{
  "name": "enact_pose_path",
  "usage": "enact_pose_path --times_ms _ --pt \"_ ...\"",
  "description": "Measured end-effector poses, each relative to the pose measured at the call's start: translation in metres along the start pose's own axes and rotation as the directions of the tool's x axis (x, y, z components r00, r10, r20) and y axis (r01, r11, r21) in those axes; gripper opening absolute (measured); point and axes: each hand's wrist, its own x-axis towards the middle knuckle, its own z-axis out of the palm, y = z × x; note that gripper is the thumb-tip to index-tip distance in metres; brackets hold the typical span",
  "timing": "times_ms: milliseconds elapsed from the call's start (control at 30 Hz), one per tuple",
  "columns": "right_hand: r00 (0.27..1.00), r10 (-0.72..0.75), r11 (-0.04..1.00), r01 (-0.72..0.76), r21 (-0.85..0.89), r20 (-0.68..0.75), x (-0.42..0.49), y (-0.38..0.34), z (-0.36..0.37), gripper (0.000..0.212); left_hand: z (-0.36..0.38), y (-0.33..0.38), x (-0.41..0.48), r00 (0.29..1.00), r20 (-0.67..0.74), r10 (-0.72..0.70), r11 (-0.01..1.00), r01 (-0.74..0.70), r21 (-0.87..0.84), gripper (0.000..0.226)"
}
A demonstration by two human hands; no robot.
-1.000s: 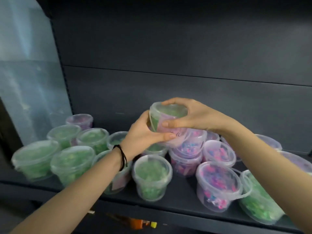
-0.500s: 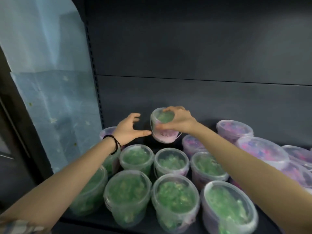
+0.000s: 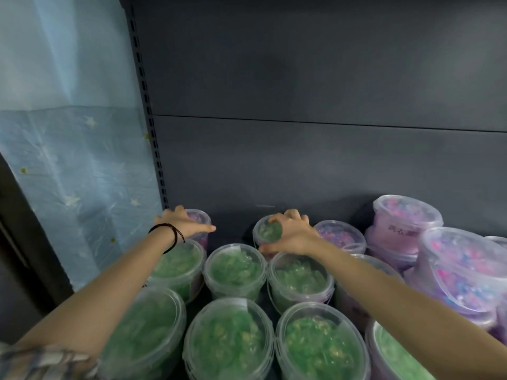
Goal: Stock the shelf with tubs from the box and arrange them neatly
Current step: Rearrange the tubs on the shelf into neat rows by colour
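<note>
**Desk:** Where is the tub sitting right now?

**Me:** I'm seeing the right hand (image 3: 292, 237) gripping the green tub (image 3: 270, 232) from above in the back row. The fingers are curling over the lid rim and the thumb is on the near edge. The tub is looking tipped toward me, close to the back panel (image 3: 301, 160). I can't tell whether its base is touching the shelf. The left hand (image 3: 182, 223) is lying flat on the pink tub (image 3: 202, 215) in the back corner, fingers straight, holding nothing. An open slot is showing between the two tubs.

**Desk:** What is worrying you?

**Me:** If the tub is going down tilted, I'm judging its base could be catching the lid of the front green tub (image 3: 234, 267) just below the wrist and knocking that row askew. The grip is looking lid-only, so a loose lid could be popping off.

**Desk:** And the right side?

**Me:** The stacked pink tubs (image 3: 406, 218) are sitting piled, not squarely. A forearm brushing them could be toppling one.

**Desk:** Materials?

**Me:** I'm looking at round, slightly tapered tubs in thin, clear, glossy plastic. Their lids have raised rims, and lumpy green or pink-and-blue filling is showing through. The panel is looking like matte dark metal. A wrinkled blue sheet (image 3: 68, 160) is hanging on the left.
</note>
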Motion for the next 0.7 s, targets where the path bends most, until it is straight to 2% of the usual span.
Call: enact_pose_path --times_ms 100,267,333,433,567,700 --pt "0.997 -0.010 0.995 0.002 0.096 0.079 0.001 0.006 0.002 0.085 0.006 0.001 0.001 1.000 -0.005 -0.019 1.000 0.019 -0.018 0.125" --pt "0.995 -0.024 0.989 0.008 0.150 0.102 0.006 0.014 -0.007 0.068 0.008 -0.004 -0.003 0.999 -0.054 0.006 0.991 -0.013 -0.131 0.109" --pt "0.997 -0.026 0.986 0.014 0.165 0.074 0.004 0.017 -0.010 0.062 0.003 -0.002 -0.010 0.995 -0.084 0.062 0.977 -0.078 -0.200 0.110" --pt "0.995 -0.086 0.963 0.096 0.252 -0.049 -0.004 0.016 -0.017 0.062 -0.009 0.013 -0.028 0.967 -0.183 0.178 0.944 -0.220 -0.245 0.120" --pt "0.955 -0.222 0.849 0.287 0.443 -0.195 -0.022 0.004 -0.036 0.079 -0.024 0.052 -0.062 0.888 -0.300 0.349 0.848 -0.436 -0.303 0.104" --pt "0.930 -0.294 0.669 0.366 0.646 -0.222 -0.051 0.002 -0.058 0.087 -0.024 0.093 -0.105 0.822 -0.266 0.504 0.714 -0.570 -0.406 0.104"
